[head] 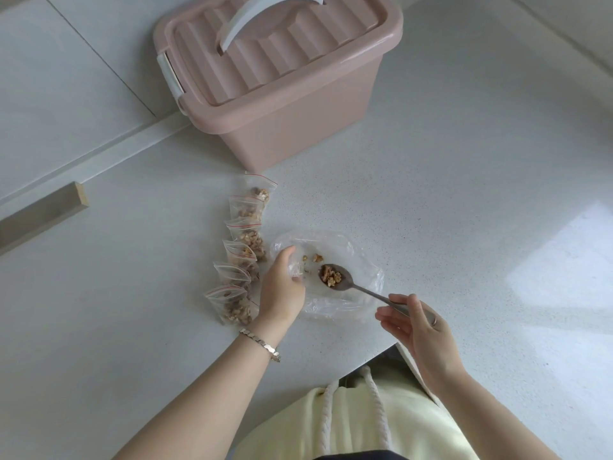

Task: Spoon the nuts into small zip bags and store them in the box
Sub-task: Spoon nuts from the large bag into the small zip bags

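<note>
In the head view, my left hand [282, 287] sits at the left rim of the large clear plastic bag [348, 307], which lies spread flat on the white speckled bench [464, 194]. Its fingers are curled around a piece of crumpled clear plastic [295, 268]. I think this is a fresh small bag held open for filling, but it may be only the rim of the large bag; the view is not sharp enough there.

My right hand [418, 327] pinches the far end of the handle of the grey metal spoon [361, 291]. I hold the bowl level because it carries a heap of brown walnut pieces [330, 276]. It hangs above the large bag, so anything that falls should land on plastic and not on the bench. Only a few loose crumbs [316, 258] lie in that bag, so I judge the spooning is nearly finished.

Six small filled zip bags with red strips [240, 247] stand in a leaning row just beside the left hand, out of the spoon's way.

The pink plastic box with ribbed lid [282, 94] stands further back, well apart from both hands. Its lid is on, so storing is not yet begun.
</note>
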Motion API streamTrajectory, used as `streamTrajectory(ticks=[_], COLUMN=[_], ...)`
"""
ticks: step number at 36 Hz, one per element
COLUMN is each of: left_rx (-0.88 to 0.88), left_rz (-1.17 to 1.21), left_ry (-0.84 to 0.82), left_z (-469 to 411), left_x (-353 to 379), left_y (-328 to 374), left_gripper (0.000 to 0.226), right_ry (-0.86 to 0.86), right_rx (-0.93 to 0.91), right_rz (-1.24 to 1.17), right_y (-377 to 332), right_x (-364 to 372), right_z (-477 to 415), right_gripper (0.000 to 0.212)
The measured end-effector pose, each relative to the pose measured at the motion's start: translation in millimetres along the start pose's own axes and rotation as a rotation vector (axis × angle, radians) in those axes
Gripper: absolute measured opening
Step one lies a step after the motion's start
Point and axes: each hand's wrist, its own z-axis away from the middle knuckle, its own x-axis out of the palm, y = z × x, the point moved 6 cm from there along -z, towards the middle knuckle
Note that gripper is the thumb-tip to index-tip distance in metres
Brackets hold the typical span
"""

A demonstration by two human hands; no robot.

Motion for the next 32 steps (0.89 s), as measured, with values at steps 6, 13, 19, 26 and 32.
streamTrajectory(ticks=[6, 13, 19, 26, 32], left_rx=[-0.018, 0.005, -0.009, -0.025, -0.017], left_rz=[0.057, 0.112, 0.175, 0.213, 0.184], left_ry=[-0.044, -0.069, -0.085, -0.074, -0.001], left_z=[0.1, 0.7, 2.4, 4.2, 2.1], left_x=[4.9, 2.4, 2.8, 2.4, -5.5], left_y=[4.6, 5.2, 5.9, 9.2, 4.4], left_gripper=[0.060, 0.061, 0.061, 0.061, 0.064], right_ry=[0.076, 0.042, -0.008, -0.014, -0.022], right_rx=[-0.171, -0.252, -0.183, 0.018, 0.090], right_rz=[0.125, 0.277, 0.234, 0.000, -0.182], right_y=[-15.9, -12.8, -3.2, 10.4, 9.4], right_x=[4.7, 22.2, 26.9, 21.6, 6.1], right_z=[-1.8, -6.2, -9.1, -11.9, -12.7], right_gripper=[0.030, 0.027, 0.026, 0.030, 0.034])
